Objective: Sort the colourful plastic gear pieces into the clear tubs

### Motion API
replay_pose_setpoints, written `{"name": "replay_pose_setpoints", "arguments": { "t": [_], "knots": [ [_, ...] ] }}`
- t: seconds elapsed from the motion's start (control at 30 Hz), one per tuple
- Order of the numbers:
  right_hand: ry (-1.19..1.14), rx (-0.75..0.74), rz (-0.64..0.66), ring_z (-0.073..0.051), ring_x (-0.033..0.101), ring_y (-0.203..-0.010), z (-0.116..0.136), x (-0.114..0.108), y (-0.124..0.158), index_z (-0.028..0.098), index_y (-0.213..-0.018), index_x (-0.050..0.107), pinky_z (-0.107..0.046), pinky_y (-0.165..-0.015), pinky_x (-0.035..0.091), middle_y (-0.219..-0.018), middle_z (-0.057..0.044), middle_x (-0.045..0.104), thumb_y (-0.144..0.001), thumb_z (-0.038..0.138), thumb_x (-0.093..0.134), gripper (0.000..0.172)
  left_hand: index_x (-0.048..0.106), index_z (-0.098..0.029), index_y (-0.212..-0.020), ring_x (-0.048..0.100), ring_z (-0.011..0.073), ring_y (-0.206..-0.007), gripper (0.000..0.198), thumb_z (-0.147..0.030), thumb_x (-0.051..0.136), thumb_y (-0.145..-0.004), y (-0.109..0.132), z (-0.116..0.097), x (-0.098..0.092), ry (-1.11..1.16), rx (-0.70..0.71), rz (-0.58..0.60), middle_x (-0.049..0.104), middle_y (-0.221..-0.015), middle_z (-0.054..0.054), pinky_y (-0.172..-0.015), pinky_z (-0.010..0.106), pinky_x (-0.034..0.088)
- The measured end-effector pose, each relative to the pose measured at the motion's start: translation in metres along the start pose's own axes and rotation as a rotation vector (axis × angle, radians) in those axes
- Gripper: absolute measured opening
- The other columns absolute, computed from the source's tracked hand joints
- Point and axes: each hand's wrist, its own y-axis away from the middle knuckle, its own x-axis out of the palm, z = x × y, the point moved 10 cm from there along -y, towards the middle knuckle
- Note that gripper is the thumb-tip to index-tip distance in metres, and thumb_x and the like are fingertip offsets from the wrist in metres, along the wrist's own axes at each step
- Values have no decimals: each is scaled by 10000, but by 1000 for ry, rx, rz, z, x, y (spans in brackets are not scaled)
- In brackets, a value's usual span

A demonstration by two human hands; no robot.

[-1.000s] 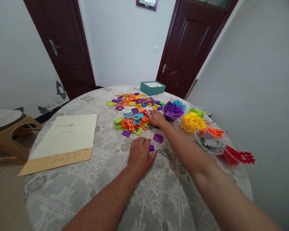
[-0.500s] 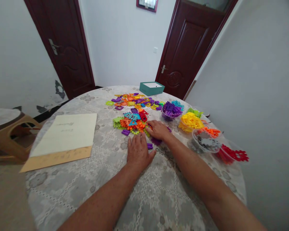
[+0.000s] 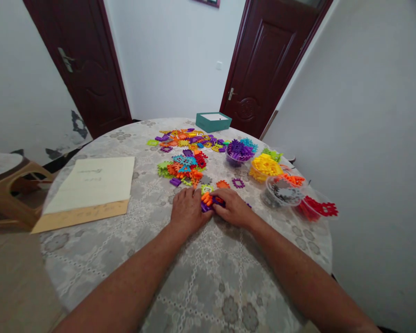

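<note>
Between my hands lies a small cluster of orange plastic connector pieces [image 3: 207, 199] and purple pegs [image 3: 205, 207]. My left hand [image 3: 187, 207] rests flat on the tablecloth at the cluster's left side, its fingers stretched out and its thumb by the purple pegs. From the right, my right hand [image 3: 231, 207] curls over the cluster, with a dark purple piece [image 3: 218, 201] between thumb and forefinger. Its other fingertips are partly hidden. Just beyond lie a lime piece [image 3: 207, 188], an orange plate [image 3: 223, 184] and a purple square frame [image 3: 238, 183].
A mixed heap [image 3: 183, 167] lies past my left hand, with a wider scatter [image 3: 190, 138] behind it. Clear tubs hold purple [image 3: 239, 151], yellow [image 3: 265, 165], grey [image 3: 286, 192] and red pieces [image 3: 319, 208]. A green box [image 3: 213, 122] stands at the far edge; paper sheets [image 3: 93, 185] lie left.
My right hand has drawn back from the heap toward me, and orange and purple pieces now sit between my hands. Loose plates it covered now show. The view has shifted slightly.
</note>
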Motion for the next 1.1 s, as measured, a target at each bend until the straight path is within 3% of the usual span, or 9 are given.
{"name": "replay_pose_setpoints", "arguments": {
  "t": [0.17, 0.37, 0.53, 0.73, 0.9, 1.0, 1.1],
  "knots": [
    [-256, 97, 34, -224, 683, -1063, -21, -15, 20, 253, -1241, 713, -389, -984, 515, -1188, -44, 747, -848, 148, 592, 425, 653, -204, -1147, 545, 365, -1185, 431, -489, 717, -830, -3, -2, 0, -28, 31, 42, 642, -1221, 169, -1015, 509, 417],
    [-806, 476, -294, -231, 735, -1021, -99, -17, 32, 230, -1264, 676, -416, -922, 575, -1116, -60, 778, -876, 284, 615, 397, 661, -187, -1086, 579, 346, -1136, 282, -367, 631, -872, -8, -2, 0, -68, 37, 77, 663, -1151, 163, -997, 493, 433],
    [-1135, 574, -435, -213, 750, -922, -117, -13, 35, 222, -1173, 703, -385, -880, 598, -1022, -49, 790, -800, 322, 730, 388, 660, -200, -1093, 591, 333, -1115, 285, -373, 621, -869, -10, -2, 2, -90, 60, 86, 674, -1122, 144, -998, 478, 432],
    [-1222, 601, -512, -213, 734, -931, -121, -16, 36, 212, -1040, 732, -387, -894, 594, -1002, -50, 784, -762, 346, 755, 309, 670, -214, -1097, 579, 339, -1142, 294, -360, 631, -844, -10, -3, 2, -77, 75, 86, 671, -1137, 144, -1025, 496, 409],
    [-1202, 587, -539, -208, 728, -926, -125, -20, 36, 229, -1093, 680, -367, -798, 608, -1072, -56, 765, -809, 408, 715, 338, 675, -218, -1107, 580, 337, -1141, 287, -308, 596, -846, -11, -1, 0, -81, 74, 80, 678, -1138, 138, -1021, 486, 416],
    [-1086, 592, -543, -195, 724, -869, -128, -28, 40, 242, -1138, 643, -348, -729, 606, -1095, -51, 748, -867, 467, 647, 352, 675, -199, -1117, 581, 343, -1147, 307, -260, 584, -830, -13, 4, -1, -124, 70, 82, 678, -1136, 149, -997, 477, 435],
    [-777, 587, -520, -206, 712, -889, -125, -43, 43, 236, -1143, 652, -351, -732, 597, -1085, -56, 737, -925, 468, 552, 333, 660, -172, -1185, 577, 348, -1164, 360, -236, 568, -843, -14, 4, -5, -108, 79, 36, 676, -1158, 163, -1013, 492, 441]
  ]
}}
